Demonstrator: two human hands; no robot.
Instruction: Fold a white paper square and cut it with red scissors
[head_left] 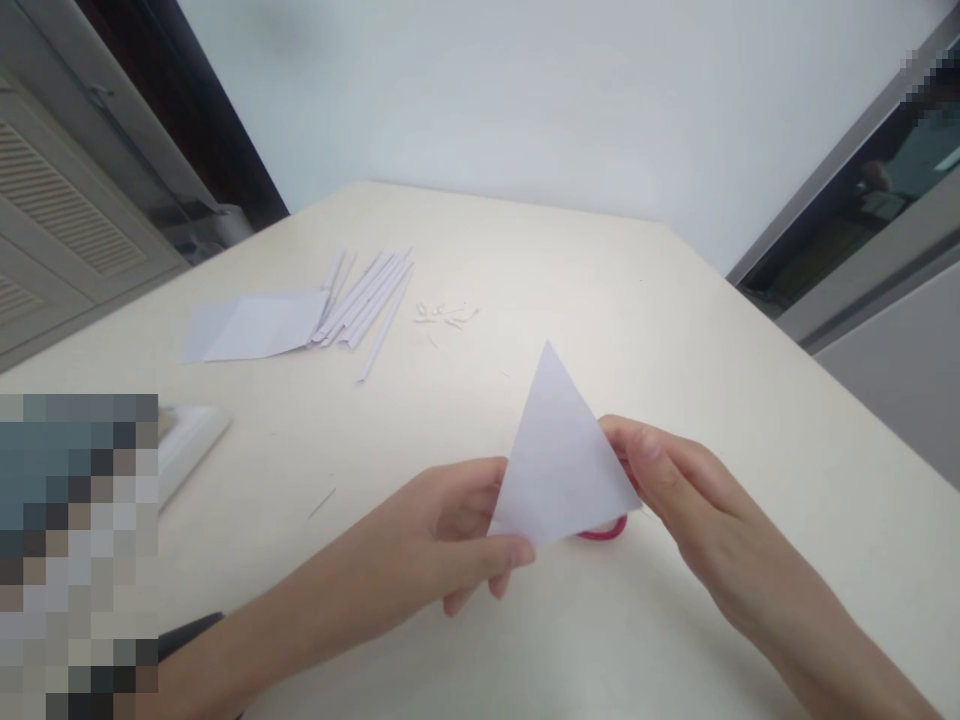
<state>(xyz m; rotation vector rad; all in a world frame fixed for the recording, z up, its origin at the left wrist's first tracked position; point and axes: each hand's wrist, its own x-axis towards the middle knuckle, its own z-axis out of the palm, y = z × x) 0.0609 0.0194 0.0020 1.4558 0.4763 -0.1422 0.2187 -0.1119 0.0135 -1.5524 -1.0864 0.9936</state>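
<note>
Both my hands hold one white triangular sheet of paper (559,455) a little above the cream table (675,330). My left hand (442,545) pinches its lower left corner between thumb and fingers. My right hand (675,490) grips the right edge, fingers closed behind the sheet. A pink curved object (604,532), partly hidden by the paper, lies on the table just below the sheet; I cannot tell what it is.
At the back left lie a flat white sheet (255,325), several rolled white paper sticks (364,300) and small paper scraps (446,314). A white-framed object (187,440) sits at the left beside a blurred patch. A wall stands behind the table.
</note>
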